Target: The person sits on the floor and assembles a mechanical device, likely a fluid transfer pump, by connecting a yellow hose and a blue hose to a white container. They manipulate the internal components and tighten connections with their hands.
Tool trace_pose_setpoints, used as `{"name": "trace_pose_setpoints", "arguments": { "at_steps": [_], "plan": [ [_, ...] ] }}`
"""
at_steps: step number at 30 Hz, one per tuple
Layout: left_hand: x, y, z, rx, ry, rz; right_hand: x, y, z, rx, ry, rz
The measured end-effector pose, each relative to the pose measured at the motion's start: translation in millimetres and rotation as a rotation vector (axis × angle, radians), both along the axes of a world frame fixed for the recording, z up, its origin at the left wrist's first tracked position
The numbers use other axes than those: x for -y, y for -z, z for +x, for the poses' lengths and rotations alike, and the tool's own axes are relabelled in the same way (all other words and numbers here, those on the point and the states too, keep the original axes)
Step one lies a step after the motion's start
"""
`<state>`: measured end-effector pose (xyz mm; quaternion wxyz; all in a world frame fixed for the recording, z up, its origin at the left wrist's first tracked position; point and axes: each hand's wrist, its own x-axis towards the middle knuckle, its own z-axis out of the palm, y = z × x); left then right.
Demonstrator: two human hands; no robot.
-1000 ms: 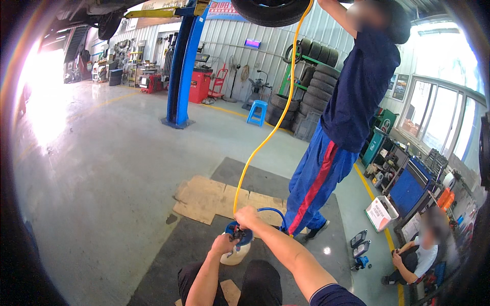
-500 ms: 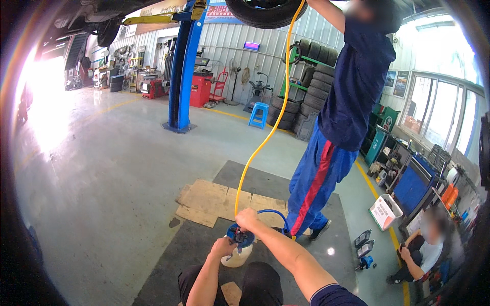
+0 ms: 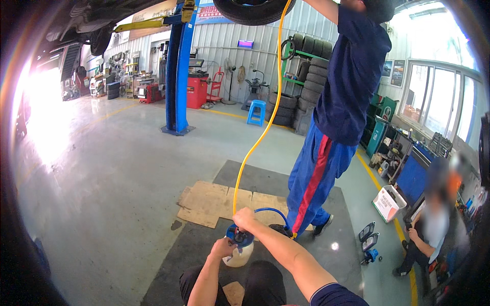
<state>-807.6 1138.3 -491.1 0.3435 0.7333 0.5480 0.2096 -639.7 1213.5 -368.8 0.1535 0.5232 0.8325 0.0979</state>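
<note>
A whitish fluid tank with a blue lid and a dark fitting on top stands on the floor mat before my knees. My left hand is closed at the lid's near left edge, partly hiding it. Above the lid my right hand is closed around the lower end of a yellow hose; its fingers hide the connection. The hose rises in a curve toward the raised wheel. A blue hose arches from behind my right hand toward a coworker's leg.
A coworker in blue trousers stands close at right, arms raised toward a tire. Flattened cardboard lies beyond the tank. A blue lift post stands farther back. Black bottles and a seated person are at right.
The view has shifted slightly. The seated person at right is more upright and has moved an arm. My hands stay at the tank, with the right still at the hose's lower end.
</note>
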Motion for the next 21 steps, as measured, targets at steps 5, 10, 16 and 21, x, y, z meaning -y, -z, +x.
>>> {"name": "trace_pose_setpoints", "arguments": {
  "at_steps": [5, 10, 16, 21],
  "plan": [
    [-18.0, 19.0, -0.6, -0.004, 0.026, 0.043, -8.0, 0.4, 0.2, 0.022, -0.023, 0.02],
    [-36.6, 43.7, 6.4, -0.097, 0.046, 0.055, -18.4, 21.3, 11.5, -0.058, -0.102, 0.215],
    [-7.0, 23.8, 10.3, -0.028, -0.02, 0.061, -5.5, -3.5, -5.0, 0.099, -0.019, -0.046],
    [-9.8, 8.5, 15.3, -0.065, -0.059, 0.009, -2.7, -18.9, -9.1, 0.051, 0.043, -0.038]
  ]
}}
